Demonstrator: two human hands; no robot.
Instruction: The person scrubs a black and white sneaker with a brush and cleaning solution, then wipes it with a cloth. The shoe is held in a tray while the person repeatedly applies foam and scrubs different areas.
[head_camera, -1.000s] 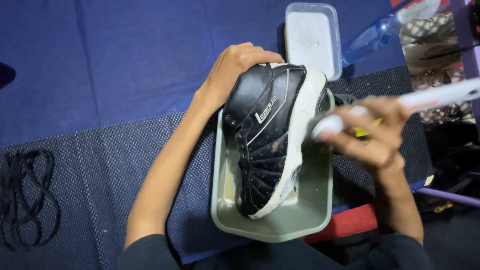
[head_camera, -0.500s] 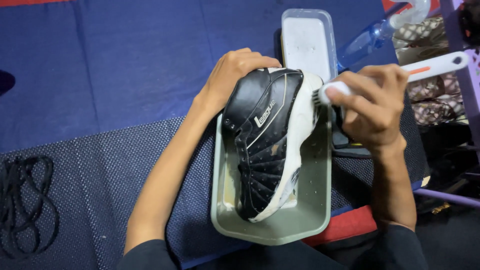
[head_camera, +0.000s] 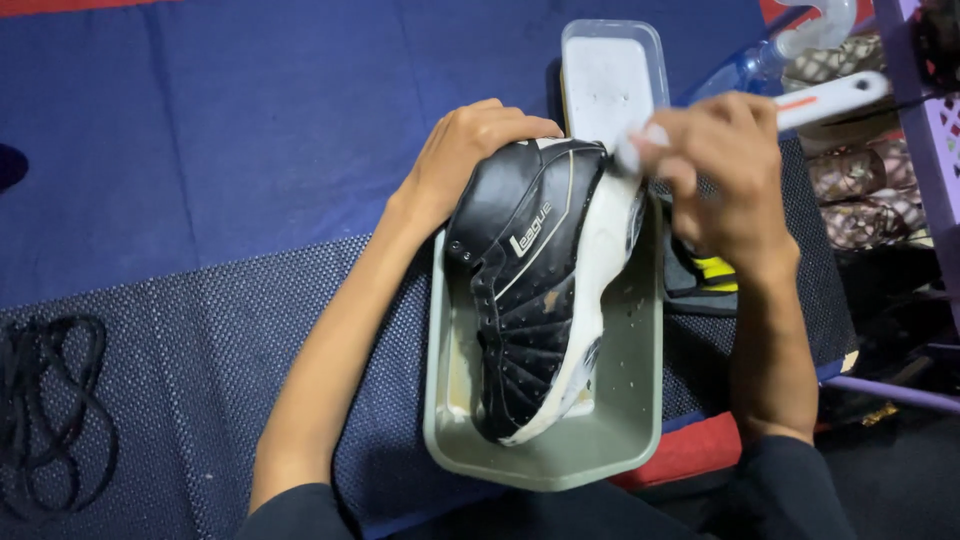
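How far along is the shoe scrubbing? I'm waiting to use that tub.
Done: laces lie off on the mat, and the shoe stands in the grey tub. In hand: the left hand steadies the heel while the right hand works a white brush on the sole edge. Left: marks show on the side panel.

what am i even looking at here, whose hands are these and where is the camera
The camera sits on a person's head and looks down at their own two bare hands; there is no machine. The left hand grips the heel end of a black and white shoe, which stands in a grey-green plastic tub. The right hand holds a white-handled brush against the shoe's white sole edge. Behind lies a clear rectangular container. Everything rests on blue and dark dotted mats, with black laces lying at the left.
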